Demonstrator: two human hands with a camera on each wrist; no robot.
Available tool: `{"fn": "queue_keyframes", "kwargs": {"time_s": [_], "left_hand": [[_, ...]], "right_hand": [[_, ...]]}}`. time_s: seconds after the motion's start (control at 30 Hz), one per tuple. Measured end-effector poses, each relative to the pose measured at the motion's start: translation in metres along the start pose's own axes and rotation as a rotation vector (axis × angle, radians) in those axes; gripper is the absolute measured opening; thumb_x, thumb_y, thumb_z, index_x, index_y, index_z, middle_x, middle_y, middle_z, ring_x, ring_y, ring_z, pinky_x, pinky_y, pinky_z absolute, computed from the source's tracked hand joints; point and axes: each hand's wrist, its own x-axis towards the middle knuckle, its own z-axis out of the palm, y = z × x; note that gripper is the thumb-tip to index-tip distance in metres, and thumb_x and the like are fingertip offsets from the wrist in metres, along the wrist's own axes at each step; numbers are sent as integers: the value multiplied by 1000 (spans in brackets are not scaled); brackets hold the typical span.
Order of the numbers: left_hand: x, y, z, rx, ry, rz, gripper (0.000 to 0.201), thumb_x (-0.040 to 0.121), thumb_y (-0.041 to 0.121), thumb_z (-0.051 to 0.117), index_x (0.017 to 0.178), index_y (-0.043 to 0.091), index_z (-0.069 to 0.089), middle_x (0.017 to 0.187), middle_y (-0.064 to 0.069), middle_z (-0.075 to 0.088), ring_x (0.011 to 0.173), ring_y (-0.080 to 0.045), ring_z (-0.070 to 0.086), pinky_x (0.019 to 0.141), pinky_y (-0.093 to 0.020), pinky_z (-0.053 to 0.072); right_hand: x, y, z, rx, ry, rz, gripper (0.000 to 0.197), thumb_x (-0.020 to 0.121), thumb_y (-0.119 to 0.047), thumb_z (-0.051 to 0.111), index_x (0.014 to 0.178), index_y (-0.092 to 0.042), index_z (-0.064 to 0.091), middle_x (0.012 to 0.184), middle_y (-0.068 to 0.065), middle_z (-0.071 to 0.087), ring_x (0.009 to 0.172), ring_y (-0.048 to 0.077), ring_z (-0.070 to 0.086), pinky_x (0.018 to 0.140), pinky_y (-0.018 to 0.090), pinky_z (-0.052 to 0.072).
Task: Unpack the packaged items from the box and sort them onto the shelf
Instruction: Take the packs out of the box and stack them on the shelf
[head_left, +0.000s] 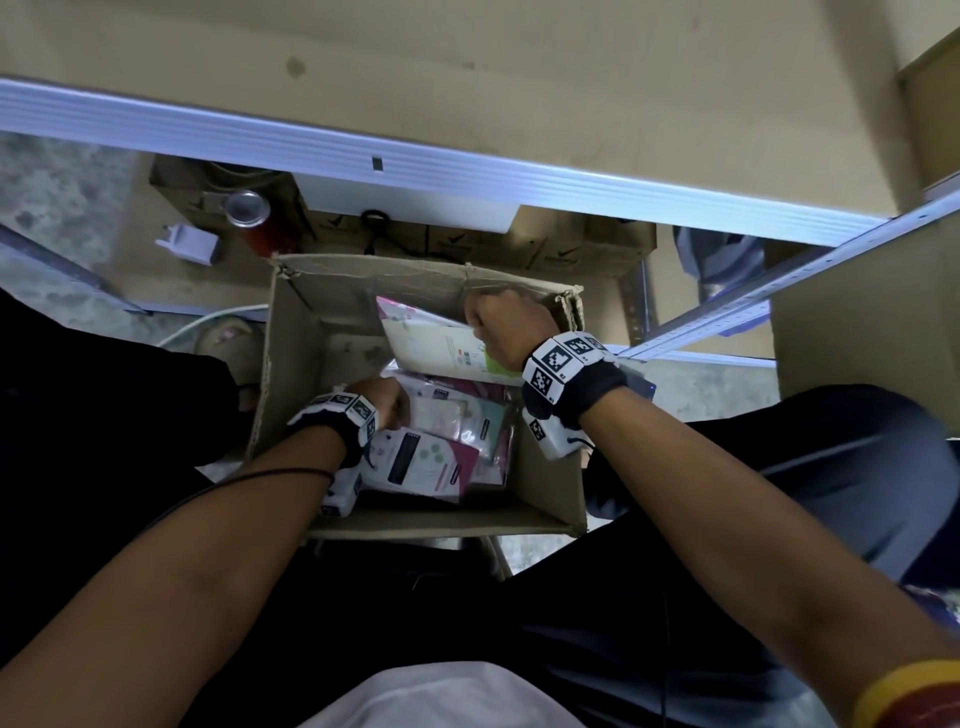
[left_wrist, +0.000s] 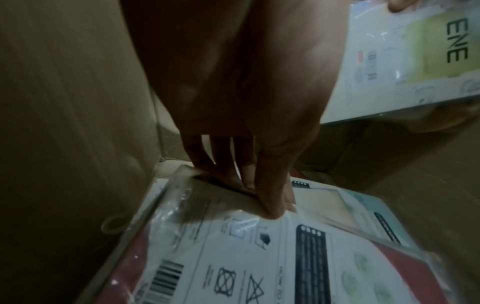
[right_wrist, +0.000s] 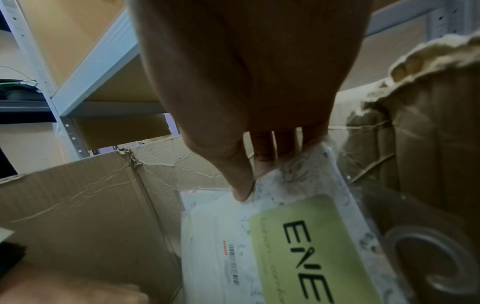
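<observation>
An open cardboard box (head_left: 291, 384) sits on the floor between my knees, with several plastic-wrapped flat packages inside. My right hand (head_left: 506, 325) pinches the top edge of a white package with a green label (head_left: 441, 345) (right_wrist: 306, 246), tilted up against the far right of the box. My left hand (head_left: 382, 400) reaches down at the box's left side, thumb and fingers (left_wrist: 270, 203) pinching the top edge of a white and magenta package (head_left: 421, 462) (left_wrist: 259, 257) lying on the pile. The green-label package (left_wrist: 405, 59) shows at upper right in the left wrist view.
A metal shelf rail (head_left: 415, 166) crosses above the box, with a bare shelf board (head_left: 467, 62) behind it. Under it are cardboard boxes (head_left: 571, 249), a red can (head_left: 254, 218) and a white adapter (head_left: 189, 244). Another shelf upright (head_left: 779, 291) runs at right.
</observation>
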Motion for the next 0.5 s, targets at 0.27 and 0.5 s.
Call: {"fn": "queue_keyframes", "kwargs": {"time_s": [0.27,0.5], "left_hand": [[4,-12,-6,211,126,34,14,83,-1,67,91,3,77,119,-20,65,109,-34,63,93,-33,52],[-3,-12,-11,334,144,38,17,86,8,60,88,19,73,115,-11,68,106,-31,64,92,-35,52]], "right_hand": [[-1,-1,6,-12,-28,9,10,93,-12,55,101,-19,56,105,10,66,91,32,64,80,46,56],[1,-3,12,-16,-40,13,10,93,-12,56,100,-19,56,105,10,66,91,33,64,80,45,55]]}}
